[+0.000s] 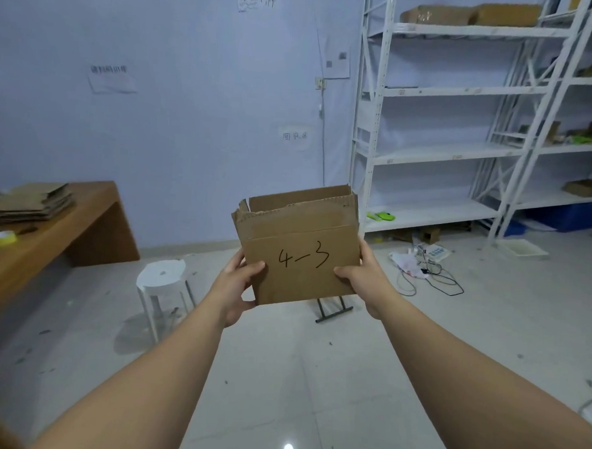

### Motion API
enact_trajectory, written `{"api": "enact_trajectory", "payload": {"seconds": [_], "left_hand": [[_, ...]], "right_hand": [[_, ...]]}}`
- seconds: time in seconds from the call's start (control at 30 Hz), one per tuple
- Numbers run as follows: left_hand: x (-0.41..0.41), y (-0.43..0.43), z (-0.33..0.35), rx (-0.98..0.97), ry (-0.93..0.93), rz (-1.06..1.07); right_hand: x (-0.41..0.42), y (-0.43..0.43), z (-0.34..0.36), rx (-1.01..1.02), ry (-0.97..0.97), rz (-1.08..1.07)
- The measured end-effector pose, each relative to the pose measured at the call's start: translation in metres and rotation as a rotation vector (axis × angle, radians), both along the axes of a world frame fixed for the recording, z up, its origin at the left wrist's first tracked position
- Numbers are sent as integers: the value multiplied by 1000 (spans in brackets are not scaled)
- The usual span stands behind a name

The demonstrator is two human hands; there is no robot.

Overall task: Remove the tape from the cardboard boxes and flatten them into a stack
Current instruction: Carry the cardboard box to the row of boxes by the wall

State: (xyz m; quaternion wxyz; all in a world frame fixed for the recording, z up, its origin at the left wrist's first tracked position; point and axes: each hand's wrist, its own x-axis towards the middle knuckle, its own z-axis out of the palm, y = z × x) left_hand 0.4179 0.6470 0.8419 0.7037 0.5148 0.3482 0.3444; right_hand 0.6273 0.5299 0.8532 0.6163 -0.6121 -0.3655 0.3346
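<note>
Holds a cardboard box (302,283) up at arm's length, clear of everything, between both hands. Grips its left edge with the left hand (238,284), thumb laid on the near face and fingers out of sight behind; grips the right edge with the right hand (367,279) in the same way. Between the two thumbs, "4-3" in black marker. Open at the top, with the near flap standing upright and ending in a ragged, torn upper edge (a paler band runs across it, possibly tape or its trace, too blurred to tell). Bottom edge slightly tilted, higher on the right-hand side.

Under the forearms and out past the hands, bare tiled floor (296,379), wide and open. Just beneath the box, beyond the hands, a black metal stand (333,310) on the floor. Below and left of the left hand, a white stool (161,275). Farther left, a wooden table (63,246), bearing a stack of flattened cardboard (31,205) and a yellow tape roll (3,237) near its front edge. Right of the right hand, a tangle of cables (432,276) on the floor. Above and behind that, white metal shelving (445,153) along the wall.
</note>
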Motion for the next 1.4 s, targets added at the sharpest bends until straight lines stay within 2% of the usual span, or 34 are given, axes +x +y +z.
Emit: {"api": "enact_trajectory", "payload": {"seconds": [0.33,0.5,0.63,0.87,1.1,1.4], "left_hand": [[58,200,7,44,10,-41],[94,271,7,61,53,-102],[133,319,-2,-51,71,-73],[213,403,-18,-155,64,49],[312,488,-42,-263,81,179],[388,591,-78,-383,123,219]], "right_hand": [[43,182,-1,24,55,-43],[75,255,-8,-10,121,-116],[111,310,-16,-42,174,-195],[198,410,-38,-58,268,-188],[312,511,-73,-122,588,-157],[391,623,-110,-318,581,-66]]}}
